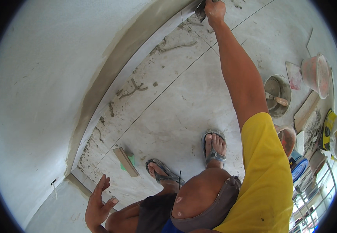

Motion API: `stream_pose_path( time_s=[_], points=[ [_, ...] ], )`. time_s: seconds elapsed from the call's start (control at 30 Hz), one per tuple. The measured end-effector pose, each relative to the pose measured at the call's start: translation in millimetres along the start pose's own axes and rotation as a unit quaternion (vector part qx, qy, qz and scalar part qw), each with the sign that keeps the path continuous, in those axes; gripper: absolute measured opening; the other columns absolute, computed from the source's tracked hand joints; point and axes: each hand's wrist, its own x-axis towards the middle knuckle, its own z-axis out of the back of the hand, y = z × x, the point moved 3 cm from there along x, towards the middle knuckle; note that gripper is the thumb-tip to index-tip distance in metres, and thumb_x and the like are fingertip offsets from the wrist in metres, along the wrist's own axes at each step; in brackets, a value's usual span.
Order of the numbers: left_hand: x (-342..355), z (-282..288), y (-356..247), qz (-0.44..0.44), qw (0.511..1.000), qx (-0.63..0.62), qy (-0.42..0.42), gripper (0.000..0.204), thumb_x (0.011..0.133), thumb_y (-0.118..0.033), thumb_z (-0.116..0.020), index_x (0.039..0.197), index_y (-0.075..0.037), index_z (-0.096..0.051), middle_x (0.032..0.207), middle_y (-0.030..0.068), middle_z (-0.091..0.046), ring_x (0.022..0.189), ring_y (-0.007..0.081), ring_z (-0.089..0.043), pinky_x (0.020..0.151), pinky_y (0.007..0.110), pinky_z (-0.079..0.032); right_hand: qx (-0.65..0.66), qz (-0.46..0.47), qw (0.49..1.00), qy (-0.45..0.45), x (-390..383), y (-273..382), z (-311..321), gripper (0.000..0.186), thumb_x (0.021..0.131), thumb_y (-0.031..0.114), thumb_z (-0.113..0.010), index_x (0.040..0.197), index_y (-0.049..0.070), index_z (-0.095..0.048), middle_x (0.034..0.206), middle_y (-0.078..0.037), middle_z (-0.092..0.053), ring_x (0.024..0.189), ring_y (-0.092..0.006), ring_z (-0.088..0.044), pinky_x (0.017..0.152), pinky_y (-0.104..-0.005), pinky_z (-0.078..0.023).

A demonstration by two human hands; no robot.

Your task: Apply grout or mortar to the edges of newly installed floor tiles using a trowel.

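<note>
Far ahead along the wall's foot, my right hand [216,12] is closed round a dark, flat-bladed trowel [200,11], partly cut off by the picture's upper edge. The blade sits by the end of a pale skirting tile [110,93] that runs along the wall. Above that tile lies a band of damp grey mortar [92,93] on the white wall [56,73]. My left hand [98,206] is raised low at the left with fingers spread, holding nothing. A wooden float [125,162] with a green part lies on the floor beyond it.
Mortar crumbs and strips [133,89] litter the tiled floor [176,101] along the wall. To the right stand a mortar bucket [283,79] with a wooden-handled trowel [280,101] inside, a pinkish bucket [316,75], boards [306,110] and a yellow-black bag [329,130].
</note>
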Motion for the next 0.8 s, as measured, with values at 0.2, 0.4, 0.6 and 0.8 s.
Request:
stream_pose_path(
  time_s=[0.2, 0.4, 0.6, 0.8],
  points=[
    [-7, 6, -2, 0.035, 0.999, 0.004, -0.018, 0.088, 0.076, -0.021, -0.076, 0.148, -0.003, -0.029, 0.132, 0.0272, -0.053, 0.121, 0.0375, -0.053, 0.101, 0.042, -0.041, 0.172, -0.049, 0.984, 0.029, -26, 24, -4, 0.028, 0.088, 0.022, -0.057, 0.086, -0.006, -0.062, 0.084, -0.027, -0.062, 0.079, -0.0426, -0.060, 0.070, -0.0489, -0.049],
    [13, -2, -3, 0.000, 1.000, -0.011, 0.014, 0.089, 0.076, -0.022, -0.077, 0.148, -0.003, -0.028, 0.132, 0.0274, -0.052, 0.122, 0.0370, -0.053, 0.101, 0.042, -0.041, -0.069, 0.207, 0.969, -0.114, 64, -28, 16, 0.027, 0.087, 0.024, -0.056, 0.085, -0.003, -0.062, 0.085, -0.028, -0.062, 0.077, -0.0427, -0.060, 0.068, -0.0492, -0.049],
    [20, -1, -6, 0.008, 1.000, -0.009, 0.018, 0.089, 0.076, -0.019, -0.077, 0.148, -0.003, -0.027, 0.133, 0.0264, -0.052, 0.122, 0.0360, -0.053, 0.100, 0.042, -0.041, -0.267, 0.242, 0.932, -0.033, 90, -32, 12, 0.027, 0.088, 0.021, -0.054, 0.075, -0.002, -0.061, 0.080, -0.023, -0.062, 0.077, -0.0409, -0.061, 0.068, -0.0481, -0.049],
    [28, -5, -8, -0.009, 0.999, -0.019, 0.027, 0.088, 0.077, -0.020, -0.076, 0.148, -0.003, -0.028, 0.134, 0.0264, -0.052, 0.122, 0.0363, -0.054, 0.100, 0.042, -0.042, -0.278, 0.336, 0.895, -0.091, 119, -35, 45, 0.022, 0.086, 0.011, -0.051, 0.069, 0.001, -0.059, 0.072, -0.017, -0.062, 0.066, -0.0345, -0.060, 0.058, -0.0443, -0.047]
  ],
)
